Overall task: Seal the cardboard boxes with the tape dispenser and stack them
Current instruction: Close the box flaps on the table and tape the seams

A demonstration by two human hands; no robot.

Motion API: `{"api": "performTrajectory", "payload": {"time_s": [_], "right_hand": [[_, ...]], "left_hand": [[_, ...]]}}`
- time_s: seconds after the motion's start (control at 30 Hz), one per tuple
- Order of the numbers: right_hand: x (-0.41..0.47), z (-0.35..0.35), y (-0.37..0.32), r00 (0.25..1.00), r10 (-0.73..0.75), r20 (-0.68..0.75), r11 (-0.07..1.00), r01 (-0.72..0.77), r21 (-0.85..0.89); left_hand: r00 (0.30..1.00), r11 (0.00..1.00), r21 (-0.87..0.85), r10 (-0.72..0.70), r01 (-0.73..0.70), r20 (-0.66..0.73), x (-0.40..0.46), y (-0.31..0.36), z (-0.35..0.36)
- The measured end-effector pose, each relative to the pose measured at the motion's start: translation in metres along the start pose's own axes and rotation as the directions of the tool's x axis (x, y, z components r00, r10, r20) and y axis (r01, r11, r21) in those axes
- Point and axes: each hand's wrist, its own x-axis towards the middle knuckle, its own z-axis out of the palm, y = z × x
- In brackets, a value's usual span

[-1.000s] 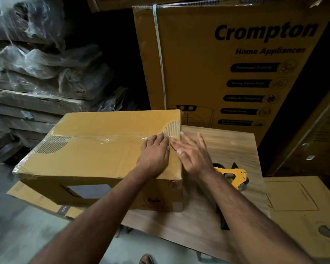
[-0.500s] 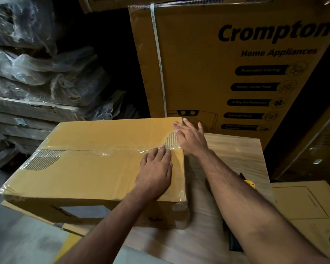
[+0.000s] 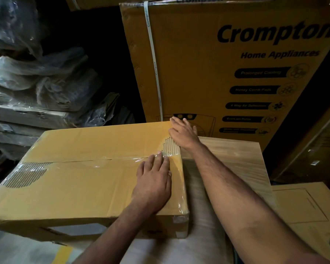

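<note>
Left hand flat on taped box, right hand flat at far corner; wooden table.

Warehouse/storeroom: big Crompton appliance carton, plastic-wrapped stacked goods.

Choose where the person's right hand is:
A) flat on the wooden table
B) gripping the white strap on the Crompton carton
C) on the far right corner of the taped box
C: the right hand rests on the far right corner of the taped box, while the left hand lies flat by the tape seam.
</note>
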Motion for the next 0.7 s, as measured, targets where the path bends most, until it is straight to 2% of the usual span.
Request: {"api": "performTrajectory", "payload": {"time_s": [0.07,0.17,0.27,0.33,0.53,0.7], "right_hand": [[0.006,0.003,-0.004,0.999,0.04,-0.001,0.998,-0.04,0.045],[0.008,0.012,-0.005,0.982,0.182,-0.056,0.948,-0.16,0.276],[0.007,0.018,-0.006,0.949,0.316,0.006,0.871,-0.293,0.395],[0.005,0.017,-0.01,0.947,0.318,0.053,0.852,-0.31,0.422],[-0.039,0.024,-0.01,0.968,0.247,0.037,0.827,-0.23,0.513],[-0.106,0.035,-0.015,0.984,0.18,0.01,0.715,-0.138,0.685]], "left_hand": [[1.0,1.0,-0.001,-0.007,0.007,-0.008,0.0,0.0,0.001],[1.0,1.0,-0.023,-0.016,0.016,-0.023,0.001,0.001,0.003],[0.999,0.999,-0.042,-0.022,0.021,-0.031,0.002,0.0,0.004],[0.999,0.998,-0.052,-0.025,0.024,-0.033,0.002,0.0,0.004],[0.998,0.997,-0.066,-0.038,0.035,-0.045,0.002,0.003,0.001],[0.997,0.997,-0.06,-0.044,0.04,-0.06,0.0,0.004,0.001]]}}
